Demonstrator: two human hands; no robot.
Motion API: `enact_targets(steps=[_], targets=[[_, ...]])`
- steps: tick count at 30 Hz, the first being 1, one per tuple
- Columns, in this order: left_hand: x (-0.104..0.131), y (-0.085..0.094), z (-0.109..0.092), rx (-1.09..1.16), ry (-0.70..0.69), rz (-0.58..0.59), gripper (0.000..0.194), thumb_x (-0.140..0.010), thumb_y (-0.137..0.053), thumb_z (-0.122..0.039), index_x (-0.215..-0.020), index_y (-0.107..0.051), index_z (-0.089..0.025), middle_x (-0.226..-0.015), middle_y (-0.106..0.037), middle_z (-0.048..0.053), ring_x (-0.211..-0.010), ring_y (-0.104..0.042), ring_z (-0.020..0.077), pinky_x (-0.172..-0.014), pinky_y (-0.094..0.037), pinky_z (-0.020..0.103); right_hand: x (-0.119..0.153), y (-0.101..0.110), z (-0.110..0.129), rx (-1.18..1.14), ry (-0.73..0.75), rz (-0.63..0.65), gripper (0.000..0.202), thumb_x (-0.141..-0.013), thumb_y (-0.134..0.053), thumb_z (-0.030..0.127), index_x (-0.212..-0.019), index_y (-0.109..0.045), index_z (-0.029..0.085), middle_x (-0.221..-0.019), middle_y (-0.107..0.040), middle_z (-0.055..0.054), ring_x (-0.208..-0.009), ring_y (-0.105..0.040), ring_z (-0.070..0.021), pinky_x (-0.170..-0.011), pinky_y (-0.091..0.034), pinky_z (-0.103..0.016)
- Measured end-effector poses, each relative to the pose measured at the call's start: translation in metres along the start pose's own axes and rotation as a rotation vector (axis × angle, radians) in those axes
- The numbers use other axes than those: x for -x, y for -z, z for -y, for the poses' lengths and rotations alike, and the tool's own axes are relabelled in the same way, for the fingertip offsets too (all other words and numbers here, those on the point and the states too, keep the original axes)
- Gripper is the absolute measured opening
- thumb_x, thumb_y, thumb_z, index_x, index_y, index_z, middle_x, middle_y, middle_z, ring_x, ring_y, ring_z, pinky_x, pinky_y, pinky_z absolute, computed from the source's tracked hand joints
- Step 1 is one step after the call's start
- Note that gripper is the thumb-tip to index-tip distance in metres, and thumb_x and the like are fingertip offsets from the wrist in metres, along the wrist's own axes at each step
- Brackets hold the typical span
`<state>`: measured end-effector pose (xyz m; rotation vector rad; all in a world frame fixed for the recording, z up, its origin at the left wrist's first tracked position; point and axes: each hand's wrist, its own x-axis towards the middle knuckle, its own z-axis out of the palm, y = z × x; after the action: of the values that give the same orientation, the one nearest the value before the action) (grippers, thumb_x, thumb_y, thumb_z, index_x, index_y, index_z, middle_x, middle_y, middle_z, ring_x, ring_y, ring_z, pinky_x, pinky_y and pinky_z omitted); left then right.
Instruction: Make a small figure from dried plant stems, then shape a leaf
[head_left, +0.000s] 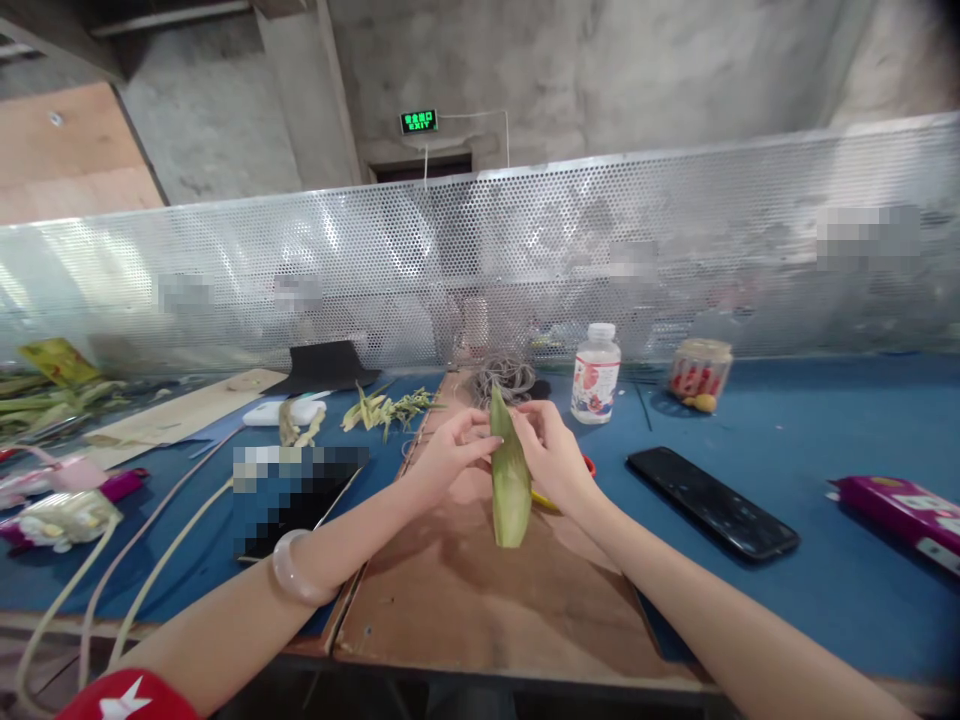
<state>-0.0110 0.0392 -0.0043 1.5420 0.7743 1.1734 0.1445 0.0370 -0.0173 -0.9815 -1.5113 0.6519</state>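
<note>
A green corn husk point(511, 490) hangs over the wooden board point(450, 600), its pointed tip up and its wide cut end toward me. My left hand point(459, 446) pinches its left edge near the tip. On the opposite edge, the fingers of my right hand point(551, 450) are closed on the same husk. Behind the hands lies a tangled coil of grey wire or cord point(506, 378). Partly hidden by my right hand is a tool with a yellow part point(545, 502) and a red part; its kind I cannot make out.
To the right stand a white-capped bottle point(597, 375) and a glass jar point(699, 374), near a black phone point(712, 502) and a purple packet point(904, 515). Leftward are dried plant pieces point(386, 408), a dark tablet-like device point(330, 500) and cables point(169, 545). A perforated metal screen point(360, 270) borders the back.
</note>
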Motion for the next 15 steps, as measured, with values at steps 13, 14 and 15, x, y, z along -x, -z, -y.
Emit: enact_targets(steps=[13,14,15], targets=[[-0.009,0.013,0.000,-0.100,-0.097,-0.071,0.026,-0.074,-0.064,-0.028,-0.097,-0.062,-0.016,-0.094,-0.066,0.005,-0.081,-0.060,0.0150,-0.074,-0.049,0.028,-0.009,0.000,-0.011,-0.245,-0.044,0.254,0.020,-0.071,-0.059,0.032,-0.084,-0.057,0.017,-0.079,-0.061,-0.001,-0.072,-0.056,-0.0144,-0.071,-0.046,-0.029],[-0.008,0.012,0.000,-0.129,-0.108,-0.065,0.025,-0.075,-0.064,-0.028,-0.097,-0.062,-0.016,-0.094,-0.066,0.005,-0.081,-0.060,0.0150,-0.075,-0.048,0.028,-0.009,0.001,-0.012,-0.238,-0.042,0.255,0.020,-0.070,-0.060,0.032,-0.083,-0.057,0.017,-0.079,-0.061,-0.001,-0.072,-0.056,-0.0146,-0.071,-0.046,-0.029],[-0.008,0.012,-0.001,-0.161,-0.120,-0.062,0.025,-0.075,-0.063,-0.028,-0.097,-0.063,-0.016,-0.094,-0.067,0.004,-0.082,-0.060,0.0151,-0.076,-0.048,0.027,-0.009,0.001,-0.012,-0.228,-0.036,0.254,0.020,-0.070,-0.061,0.032,-0.082,-0.056,0.017,-0.079,-0.061,-0.001,-0.072,-0.056,-0.0148,-0.071,-0.046,-0.029]])
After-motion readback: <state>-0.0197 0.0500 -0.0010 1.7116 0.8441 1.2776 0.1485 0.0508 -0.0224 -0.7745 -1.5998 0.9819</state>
